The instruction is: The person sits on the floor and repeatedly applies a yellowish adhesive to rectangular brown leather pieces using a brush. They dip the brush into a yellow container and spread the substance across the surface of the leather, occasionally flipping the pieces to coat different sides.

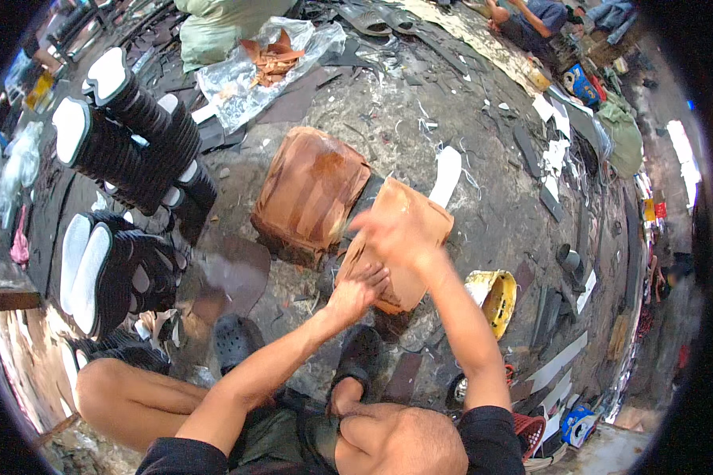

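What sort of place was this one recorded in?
Probably a shoemaking workshop: stacks of black-and-white sole-shaped pieces stand at the left, and dark offcuts and white scraps litter the worn floor.

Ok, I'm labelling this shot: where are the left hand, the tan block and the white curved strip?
Left hand (358,291), head view: back of the hand.
Tan block (402,290), head view: top face, near end.
White curved strip (448,174), head view: its middle.

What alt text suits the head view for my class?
A person's bare left hand is at the near-left edge of a tan rectangular slab, the blurred right hand over it. Left of these sit a brown squarish block and, farther, stacks of black, white-topped, sole-shaped pieces on a littered grey floor.
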A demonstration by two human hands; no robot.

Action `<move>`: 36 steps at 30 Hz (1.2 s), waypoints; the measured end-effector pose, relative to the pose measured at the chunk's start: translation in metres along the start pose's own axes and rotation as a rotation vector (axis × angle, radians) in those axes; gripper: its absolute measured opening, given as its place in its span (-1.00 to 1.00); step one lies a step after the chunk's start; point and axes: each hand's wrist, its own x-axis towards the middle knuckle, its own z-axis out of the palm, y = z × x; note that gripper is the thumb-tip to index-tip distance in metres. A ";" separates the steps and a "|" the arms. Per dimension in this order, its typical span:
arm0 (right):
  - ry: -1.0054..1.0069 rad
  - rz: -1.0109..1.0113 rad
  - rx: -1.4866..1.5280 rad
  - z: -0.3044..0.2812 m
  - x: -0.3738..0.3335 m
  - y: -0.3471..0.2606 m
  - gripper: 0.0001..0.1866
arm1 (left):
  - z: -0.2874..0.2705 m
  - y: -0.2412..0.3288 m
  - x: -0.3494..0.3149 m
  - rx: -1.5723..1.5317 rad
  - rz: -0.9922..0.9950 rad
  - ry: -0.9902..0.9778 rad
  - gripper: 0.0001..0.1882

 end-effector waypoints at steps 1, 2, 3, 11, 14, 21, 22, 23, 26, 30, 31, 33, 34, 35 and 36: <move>0.150 0.159 0.022 -0.034 0.005 0.009 -0.54 | -0.009 0.003 0.007 0.010 0.022 -0.041 -0.44; 0.151 0.351 -0.190 -0.061 0.004 0.024 -0.57 | -0.005 0.005 0.010 0.015 0.028 -0.043 -0.41; 0.149 0.535 -0.397 -0.074 0.005 0.036 -0.61 | 0.000 0.003 0.012 0.028 0.027 -0.045 -0.38; 0.008 0.317 -0.409 0.039 -0.071 -0.029 -0.65 | 0.020 0.068 -0.037 0.012 0.095 -0.065 -0.39; 0.159 0.133 -0.529 0.073 -0.091 -0.074 -0.67 | 0.037 0.089 -0.057 -0.208 0.049 -0.355 -0.60; 0.238 0.142 0.080 0.077 -0.120 -0.101 -0.59 | 0.072 0.084 -0.074 -0.227 0.075 -0.322 -0.70; 0.427 0.135 0.220 0.045 -0.122 -0.103 -0.62 | 0.050 0.094 -0.053 -0.160 0.125 -0.347 -0.67; 0.520 0.162 0.218 0.007 -0.119 -0.116 -0.67 | 0.034 0.096 -0.045 -0.087 0.142 -0.382 -0.65; 0.626 0.063 0.154 -0.076 -0.109 -0.084 -0.70 | 0.033 0.083 0.003 0.093 0.099 -0.077 -0.34; 0.343 0.147 0.240 -0.095 -0.085 -0.021 -0.52 | 0.046 0.067 0.030 0.274 -0.038 -0.107 -0.34; 0.203 0.154 0.296 -0.086 -0.086 0.002 -0.47 | 0.051 0.069 0.027 0.263 -0.040 -0.094 -0.36; 0.094 -0.069 0.243 -0.060 -0.083 0.035 -0.40 | 0.054 0.069 0.016 0.253 -0.048 -0.077 -0.38; 0.126 0.011 0.245 -0.061 -0.079 0.044 -0.39 | 0.052 0.068 0.008 0.291 -0.010 -0.035 -0.39; 0.157 0.092 0.246 -0.066 -0.071 0.055 -0.39 | 0.052 0.066 0.005 0.304 -0.022 -0.058 -0.38; 0.156 0.198 0.164 -0.069 -0.067 0.083 -0.37 | 0.052 0.070 0.002 0.307 -0.030 -0.083 -0.37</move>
